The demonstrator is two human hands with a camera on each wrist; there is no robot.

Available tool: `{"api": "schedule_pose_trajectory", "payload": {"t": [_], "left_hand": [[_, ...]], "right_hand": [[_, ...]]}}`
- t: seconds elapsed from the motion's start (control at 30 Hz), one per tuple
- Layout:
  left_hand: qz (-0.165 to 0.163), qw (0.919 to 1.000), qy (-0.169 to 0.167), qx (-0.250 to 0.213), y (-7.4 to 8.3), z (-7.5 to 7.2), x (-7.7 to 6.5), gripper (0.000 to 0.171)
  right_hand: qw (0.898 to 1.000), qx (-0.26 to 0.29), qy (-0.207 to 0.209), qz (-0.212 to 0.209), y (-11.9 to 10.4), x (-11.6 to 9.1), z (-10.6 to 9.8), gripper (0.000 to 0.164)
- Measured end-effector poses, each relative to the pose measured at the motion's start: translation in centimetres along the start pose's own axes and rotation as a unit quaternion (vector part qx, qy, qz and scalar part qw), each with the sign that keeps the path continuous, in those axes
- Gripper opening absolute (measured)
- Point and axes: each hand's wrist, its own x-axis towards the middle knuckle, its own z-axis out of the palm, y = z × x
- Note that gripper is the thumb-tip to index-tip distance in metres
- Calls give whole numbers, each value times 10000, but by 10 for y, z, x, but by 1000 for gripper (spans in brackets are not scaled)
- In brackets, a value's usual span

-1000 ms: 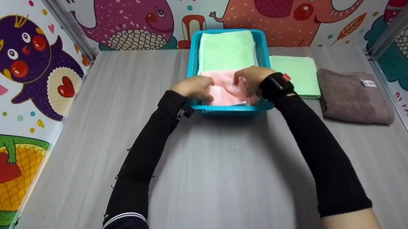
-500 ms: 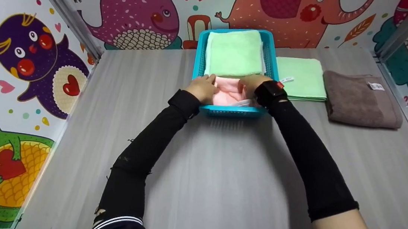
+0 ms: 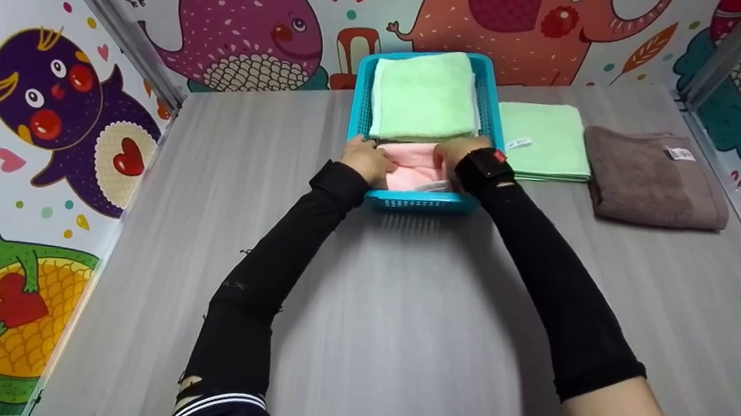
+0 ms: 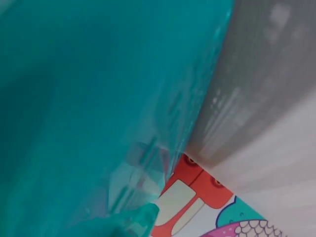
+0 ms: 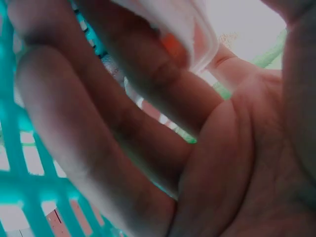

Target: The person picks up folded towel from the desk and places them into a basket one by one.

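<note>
A folded pink towel (image 3: 415,165) lies in the near half of a turquoise basket (image 3: 422,203), its surface creased and a pale tag strip near the front. At its left edge my left hand (image 3: 367,160) grips it, fingers bent over the cloth. My right hand (image 3: 460,155) holds its right edge, with the fingers down inside the basket. In the right wrist view, long fingers (image 5: 89,128) lie along the basket's lattice wall, and the pink cloth's edge (image 5: 200,44) shows between fingers and thumb. A folded light green towel (image 3: 425,94) fills the basket's far half.
Right of the basket lies another light green towel (image 3: 543,140), with a folded brown towel (image 3: 655,181) beside it. Printed cartoon walls (image 3: 252,20) close off the back and sides of the grey table (image 3: 414,321). The basket's side fills much of the left wrist view.
My left hand has shifted onto the pink towel's left edge, and my right hand has gone lower at its right edge. The towel sits lower, uncovering the green towel's front edge.
</note>
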Motion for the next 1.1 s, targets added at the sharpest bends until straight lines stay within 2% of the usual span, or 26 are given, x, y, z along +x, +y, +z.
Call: {"api": "schedule_pose_trajectory", "payload": {"t": [0.13, 0.27, 0.4, 0.5, 0.6, 0.67, 0.73, 0.83, 0.9, 0.93, 1.0, 1.07, 1.1], "left_hand": [[82, 9999, -121, 72, 3, -7, -9, 51], [165, 9998, 81, 78, 3, -8, -14, 51], [246, 9994, 244, -21, 2, -8, -14, 54], [365, 9983, 373, -262, 0, -9, -15, 53], [662, 9915, 612, -936, -6, -9, -17, 55], [956, 9796, 830, -1559, -13, -7, -21, 56], [1307, 9597, 1063, -2251, -22, -2, -26, 57], [1783, 9231, 1526, -3047, -37, 8, -37, 57], [1902, 8953, 1973, -3513, -47, 17, -44, 57], [1854, 8815, 2241, -3720, -52, 21, -46, 58], [1511, 8590, 2782, -4023, -59, 31, -48, 61], [1020, 8413, 3114, -4300, -62, 41, -46, 66], [755, 8358, 3169, -4420, -63, 46, -44, 68]], "right_hand": [[9994, -86, 313, -137, 8, 3, 5, 39], [9982, -28, 483, -349, 16, 11, 10, 35], [9984, -109, 440, -341, 18, 17, 12, 38], [9989, -126, 376, -240, 15, 15, 9, 41], [9998, -47, 183, -118, 6, 7, 1, 42], [9999, -39, 94, -53, 0, 0, -6, 41], [10000, -86, 10, -14, -7, -7, -14, 40], [9999, -101, -33, -6, -13, -17, -25, 43], [10000, -47, -13, 29, -15, -24, -32, 46], [10000, 20, -12, 57, -14, -27, -35, 48], [9998, 155, 78, 93, -12, -33, -43, 51], [9993, 218, 270, 108, -8, -37, -50, 53], [9989, 269, 362, 126, -5, -39, -53, 54]]}}
